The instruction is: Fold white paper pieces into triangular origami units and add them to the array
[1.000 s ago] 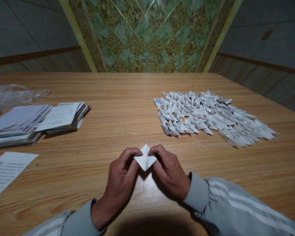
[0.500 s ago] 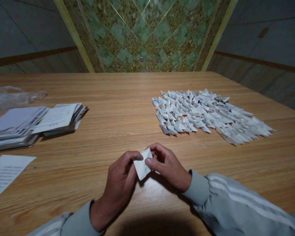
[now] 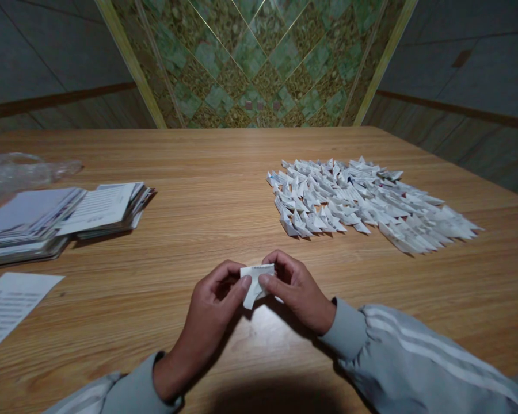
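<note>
Folded paper piece (image 3: 253, 283) between both hands, folded-paper heap (image 3: 362, 202) beyond.

I count two bare hands at the near middle, my left hand (image 3: 213, 305) and my right hand (image 3: 296, 290), and between them one small white folded paper piece (image 3: 254, 282). On the far right of the one light brown wooden table (image 3: 216, 172) lies one spread of small white folded paper triangles (image 3: 362, 201), far too many and too closely packed for me to number. On the left I make out two stacks of printed paper sheets (image 3: 60, 215), one loose printed white sheet (image 3: 8, 305) nearer, and one crumpled clear plastic bag (image 3: 21, 169) farther off.
</note>
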Action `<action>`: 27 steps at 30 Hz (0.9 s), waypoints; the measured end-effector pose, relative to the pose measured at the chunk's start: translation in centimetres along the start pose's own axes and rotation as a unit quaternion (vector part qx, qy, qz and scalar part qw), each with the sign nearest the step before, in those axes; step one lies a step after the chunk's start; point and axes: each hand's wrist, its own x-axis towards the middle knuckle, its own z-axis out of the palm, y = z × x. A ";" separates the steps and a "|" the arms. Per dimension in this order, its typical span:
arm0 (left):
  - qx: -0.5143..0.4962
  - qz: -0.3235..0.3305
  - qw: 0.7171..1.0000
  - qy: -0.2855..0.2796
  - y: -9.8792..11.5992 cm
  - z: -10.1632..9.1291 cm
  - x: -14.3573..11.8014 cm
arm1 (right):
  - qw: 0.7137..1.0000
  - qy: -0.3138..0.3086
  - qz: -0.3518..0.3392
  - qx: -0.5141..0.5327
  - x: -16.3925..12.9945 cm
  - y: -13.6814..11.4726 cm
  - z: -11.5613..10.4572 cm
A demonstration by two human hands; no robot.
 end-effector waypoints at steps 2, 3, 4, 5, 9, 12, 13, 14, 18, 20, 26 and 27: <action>0.001 -0.006 1.000 -0.005 0.1 0.1 0.0 | 1.000 -0.004 -0.007 -0.015 -0.1 0.0 0.0; -0.002 -0.009 1.000 -0.011 0.1 0.2 0.0 | 1.000 -0.004 -0.011 -0.020 -0.1 0.0 0.0; -0.004 -0.010 1.000 -0.017 0.0 0.2 0.0 | 1.000 -0.002 -0.015 -0.022 -0.1 0.0 0.0; -0.005 -0.013 1.000 -0.024 0.0 0.2 0.0 | 1.000 0.002 -0.017 -0.020 -0.1 0.0 -0.1; -0.025 -0.023 0.999 -0.027 -0.1 0.3 0.1 | 1.000 0.022 -0.014 -0.004 0.1 0.1 -0.2; -0.054 -0.026 0.998 -0.014 0.1 0.3 0.2 | 0.999 0.043 -0.013 0.000 0.3 0.1 -0.3; -0.060 -0.032 0.998 -0.019 0.2 0.2 0.3 | 0.999 0.050 -0.014 0.000 0.4 0.1 -0.4; -0.063 -0.042 0.997 -0.029 0.3 0.2 0.3 | 0.998 0.057 -0.017 -0.001 0.4 0.1 -0.4; -0.072 -0.094 0.991 -0.063 0.6 0.1 0.3 | 0.996 0.081 -0.036 -0.020 0.4 0.0 -0.5; -0.082 -0.112 0.988 -0.070 0.5 0.2 0.2 | 0.995 0.089 -0.045 -0.033 0.4 0.0 -0.4; -0.148 -0.143 0.975 -0.084 0.1 0.5 -0.2 | 0.995 0.076 -0.037 -0.042 0.1 -0.1 -0.2; -0.149 -0.144 0.974 -0.087 0.0 0.5 -0.2 | 0.995 0.076 -0.038 -0.045 0.1 -0.2 -0.2</action>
